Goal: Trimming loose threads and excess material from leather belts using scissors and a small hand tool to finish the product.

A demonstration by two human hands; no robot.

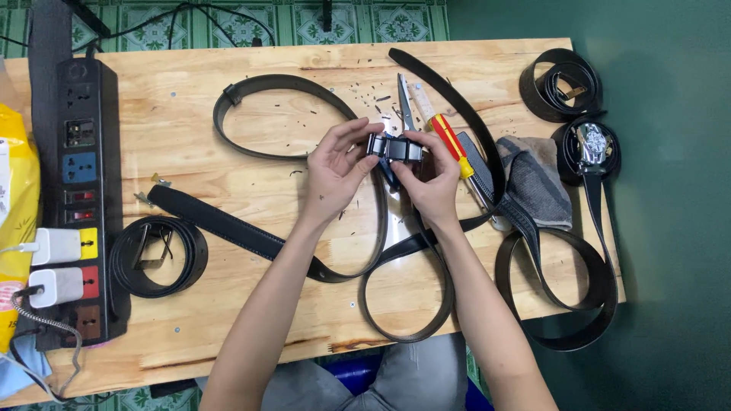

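Observation:
My left hand and my right hand meet over the middle of the wooden table. Together they pinch a small black belt buckle at the end of a black leather belt. The belt loops away to the left and curls back under my wrists. A second black belt runs diagonally beneath my left forearm. Just behind the buckle lie scissors and a red and yellow screwdriver.
A black power strip with two white plugs lies along the left edge, beside a yellow bag. Coiled belts sit at the lower left and the far right. A grey cloth lies right of my hands. Leather scraps dot the table.

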